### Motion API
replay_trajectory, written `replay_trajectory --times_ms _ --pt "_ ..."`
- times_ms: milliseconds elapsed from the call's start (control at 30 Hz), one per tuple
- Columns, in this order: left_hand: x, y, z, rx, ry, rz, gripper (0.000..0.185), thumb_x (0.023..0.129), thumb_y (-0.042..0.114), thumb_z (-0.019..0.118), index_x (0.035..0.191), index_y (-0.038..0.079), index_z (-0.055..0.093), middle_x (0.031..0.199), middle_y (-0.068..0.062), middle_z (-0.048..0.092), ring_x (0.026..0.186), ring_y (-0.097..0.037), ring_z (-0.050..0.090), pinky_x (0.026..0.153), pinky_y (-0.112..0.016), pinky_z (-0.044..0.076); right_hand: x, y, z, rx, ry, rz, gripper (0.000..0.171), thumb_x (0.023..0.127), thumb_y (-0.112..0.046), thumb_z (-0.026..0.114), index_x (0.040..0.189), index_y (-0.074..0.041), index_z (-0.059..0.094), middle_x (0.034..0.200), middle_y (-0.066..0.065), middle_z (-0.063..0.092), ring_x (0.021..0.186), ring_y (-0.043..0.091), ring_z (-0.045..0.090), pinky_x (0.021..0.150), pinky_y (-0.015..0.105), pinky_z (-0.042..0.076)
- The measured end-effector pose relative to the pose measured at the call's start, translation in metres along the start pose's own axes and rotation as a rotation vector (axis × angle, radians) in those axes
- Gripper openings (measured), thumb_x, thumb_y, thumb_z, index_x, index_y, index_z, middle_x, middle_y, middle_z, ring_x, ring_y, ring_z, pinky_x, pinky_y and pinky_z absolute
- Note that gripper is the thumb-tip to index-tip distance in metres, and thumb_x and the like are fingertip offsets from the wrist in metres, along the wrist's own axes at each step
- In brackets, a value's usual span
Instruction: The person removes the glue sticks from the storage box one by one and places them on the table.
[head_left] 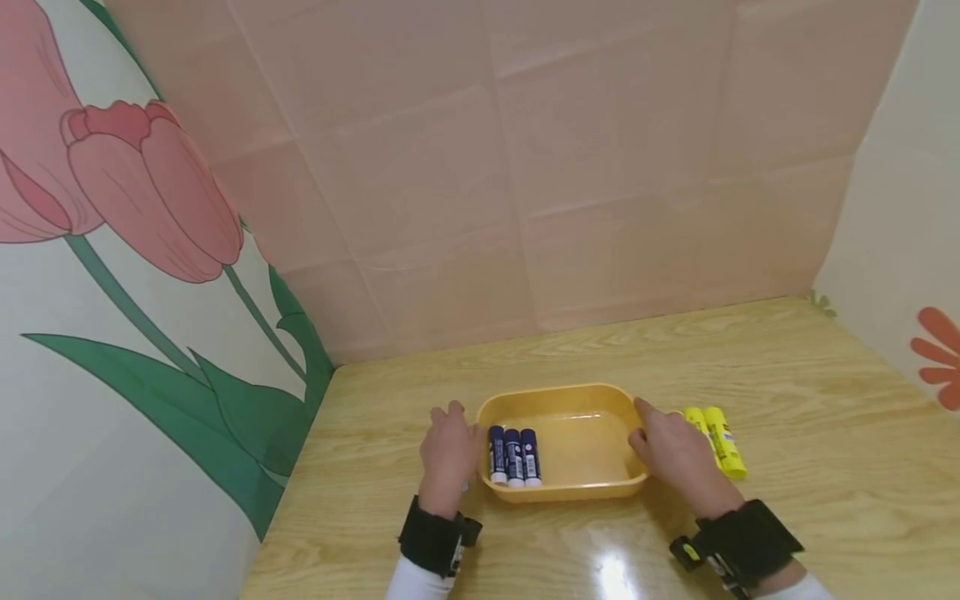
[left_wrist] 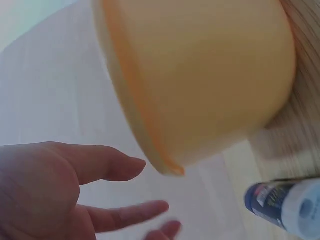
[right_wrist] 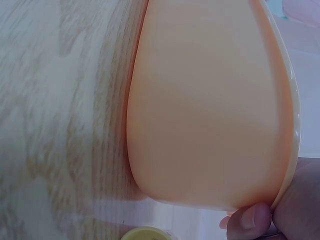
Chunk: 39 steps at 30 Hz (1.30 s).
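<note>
A yellow-orange tray (head_left: 562, 395) sits on the wooden table, with three blue glue sticks (head_left: 513, 456) lying side by side at its left end. My left hand (head_left: 448, 446) hovers just off the tray's left wall (left_wrist: 200, 80), fingers (left_wrist: 112, 162) straight and holding nothing. Another blue glue stick (left_wrist: 285, 205) lies on the table beside that hand. My right hand (head_left: 675, 454) rests against the tray's right wall (right_wrist: 205, 115), its thumb tip (right_wrist: 247, 220) touching the rim. Two yellow glue sticks (head_left: 716, 437) lie just right of that hand.
The wooden table (head_left: 787, 392) is boxed in by a pink back wall (head_left: 525, 167), a tulip-printed panel (head_left: 135, 250) on the left and a pale panel (head_left: 907, 250) on the right. Both wrists wear black camera straps (head_left: 431, 537).
</note>
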<state>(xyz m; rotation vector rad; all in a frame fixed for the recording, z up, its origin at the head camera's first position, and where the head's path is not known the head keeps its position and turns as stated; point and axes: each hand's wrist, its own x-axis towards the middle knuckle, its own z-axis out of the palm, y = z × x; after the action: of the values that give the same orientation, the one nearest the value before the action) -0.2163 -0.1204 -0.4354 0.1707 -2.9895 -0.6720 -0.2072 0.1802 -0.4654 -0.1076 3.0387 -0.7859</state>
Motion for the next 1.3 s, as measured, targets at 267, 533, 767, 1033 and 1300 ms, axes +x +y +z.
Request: replay_trajectory --times_ms 267,533,767,1033,1300 --pt "-0.013 0.025 0.015 -0.005 -0.058 0.174 0.033 0.096 0.025 0.065 0.121 0.003 0.066 0.107 -0.011 0.072 0.089 -0.024 0.069 0.077 -0.044 0.056 0.001 0.001 0.000 0.007 0.007 -0.004 0.059 0.093 -0.011 0.053 0.144 0.015 0.036 0.070 0.008 0.049 0.055 0.019 0.045 0.050 0.031 0.038" --pt "-0.017 0.034 0.038 0.127 -0.064 0.266 0.023 0.093 0.028 0.069 0.094 0.005 0.067 0.080 -0.006 0.061 0.067 -0.020 0.057 0.055 -0.037 0.046 0.003 0.002 0.001 -0.002 0.012 -0.014 0.059 0.093 -0.011 0.054 0.143 0.015 0.037 0.069 0.008 0.048 0.055 0.019 0.045 0.050 0.031 0.038" --pt "-0.018 0.040 0.044 0.135 -0.092 0.221 0.023 0.092 0.027 0.070 0.082 0.008 0.063 0.073 -0.002 0.051 0.060 -0.017 0.047 0.048 -0.031 0.037 0.001 0.003 0.001 0.005 -0.016 0.009 0.059 0.095 -0.012 0.054 0.144 0.014 0.035 0.071 0.008 0.049 0.056 0.019 0.045 0.051 0.031 0.039" --pt "-0.013 0.043 0.052 0.177 -0.103 0.220 0.021 0.091 0.027 0.072 0.087 0.007 0.067 0.075 -0.003 0.055 0.064 -0.016 0.049 0.053 -0.031 0.043 0.001 0.004 0.002 -0.004 0.000 0.007 0.058 0.094 -0.011 0.054 0.143 0.015 0.036 0.071 0.008 0.049 0.056 0.019 0.045 0.051 0.031 0.038" --pt "-0.015 0.050 0.059 0.276 -0.035 0.259 0.020 0.084 0.030 0.075 0.084 0.011 0.068 0.079 -0.003 0.062 0.070 -0.018 0.058 0.056 -0.036 0.048 0.001 0.004 0.002 -0.002 -0.007 0.011 0.059 0.094 -0.012 0.054 0.144 0.014 0.036 0.071 0.008 0.049 0.056 0.019 0.045 0.051 0.031 0.038"
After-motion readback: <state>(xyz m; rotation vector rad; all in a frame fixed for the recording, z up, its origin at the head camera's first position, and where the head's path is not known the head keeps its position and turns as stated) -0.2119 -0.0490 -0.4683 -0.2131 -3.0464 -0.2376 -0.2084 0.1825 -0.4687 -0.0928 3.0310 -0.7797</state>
